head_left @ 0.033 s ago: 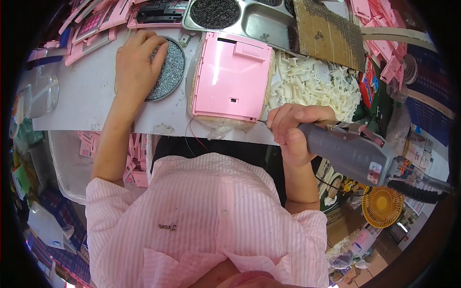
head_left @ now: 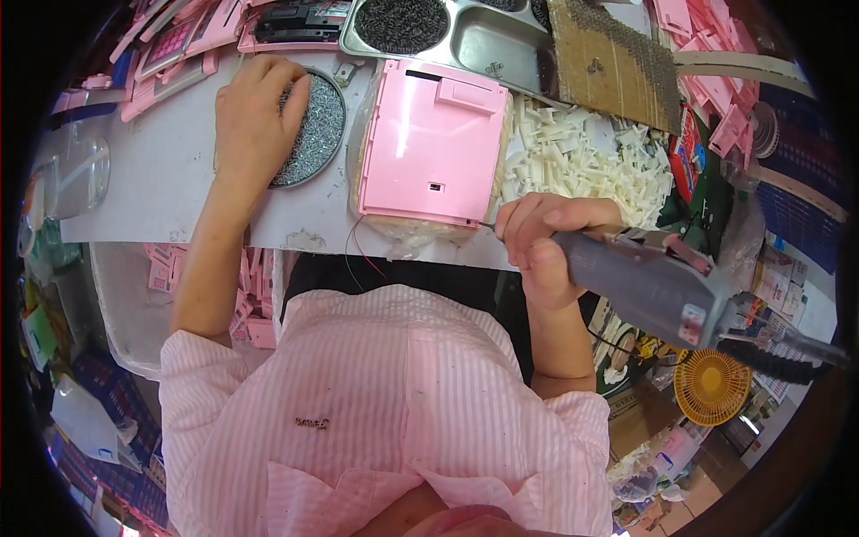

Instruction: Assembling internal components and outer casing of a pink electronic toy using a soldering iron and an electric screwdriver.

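In front of me a pink plastic casing (head_left: 429, 143) lies on a clear bag of padding (head_left: 404, 240) at the table edge. A red and a dark wire hang from its near left corner. My right hand (head_left: 550, 237) grips a grey electric screwdriver (head_left: 640, 277), held sideways, its bit pointing left at the casing's near right corner. My left hand (head_left: 258, 121) is over a round dish (head_left: 343, 134) of small silver screws (head_left: 313, 130). Its fingers are bent and the thumb tip comes close to the index finger; anything between them is too small to make out.
A metal compartment tray (head_left: 501, 45) with dark screws stands behind the casing, cardboard (head_left: 613, 63) leaning over its right end. White plastic parts (head_left: 582, 161) are heaped at right. Pink casings (head_left: 183, 45) lie far left. A bin (head_left: 134, 304) of pink parts stands below the table edge.
The electric screwdriver's body has shifted very slightly and looks more blurred. My left hand and the casing stay practically where they were.
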Action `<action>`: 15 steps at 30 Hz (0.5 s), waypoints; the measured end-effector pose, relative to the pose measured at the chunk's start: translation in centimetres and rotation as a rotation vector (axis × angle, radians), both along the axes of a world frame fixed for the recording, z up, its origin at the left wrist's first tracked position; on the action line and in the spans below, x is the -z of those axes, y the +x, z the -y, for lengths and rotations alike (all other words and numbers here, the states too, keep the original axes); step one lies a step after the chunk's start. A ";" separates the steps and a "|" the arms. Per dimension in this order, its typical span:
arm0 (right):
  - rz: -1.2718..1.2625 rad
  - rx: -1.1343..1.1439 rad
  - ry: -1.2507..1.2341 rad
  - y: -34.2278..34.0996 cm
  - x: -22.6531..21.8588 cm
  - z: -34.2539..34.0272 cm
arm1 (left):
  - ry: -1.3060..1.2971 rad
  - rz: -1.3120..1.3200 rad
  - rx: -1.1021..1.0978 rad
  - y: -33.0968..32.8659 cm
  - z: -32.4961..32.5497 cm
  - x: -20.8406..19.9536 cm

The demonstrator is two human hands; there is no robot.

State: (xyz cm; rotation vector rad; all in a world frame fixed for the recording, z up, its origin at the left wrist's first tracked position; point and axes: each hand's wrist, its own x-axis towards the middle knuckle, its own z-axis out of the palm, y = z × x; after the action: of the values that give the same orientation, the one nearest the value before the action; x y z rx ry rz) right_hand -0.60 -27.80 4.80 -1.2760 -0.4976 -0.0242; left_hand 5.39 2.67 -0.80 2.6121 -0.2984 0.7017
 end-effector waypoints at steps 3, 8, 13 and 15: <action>0.060 -0.065 -0.032 0.4 0.5 -0.2 | -0.042 -0.060 0.010 -0.1 0.3 0.0; 0.115 -0.167 -0.070 0.7 0.5 0.4 | -0.183 -0.182 0.391 -3.1 4.9 -2.8; 0.001 -0.093 0.113 0.9 -2.9 0.8 | -0.213 -0.201 0.606 -5.6 10.2 -3.7; 0.027 -0.140 0.193 1.3 -4.1 0.8 | -0.259 -0.233 0.641 -5.9 10.9 -3.1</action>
State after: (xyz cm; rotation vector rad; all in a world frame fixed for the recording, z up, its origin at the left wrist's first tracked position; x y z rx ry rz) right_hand 0.68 -28.55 8.94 -1.0512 -0.5924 0.0271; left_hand -0.49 -8.26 2.33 2.1341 -0.8551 0.1935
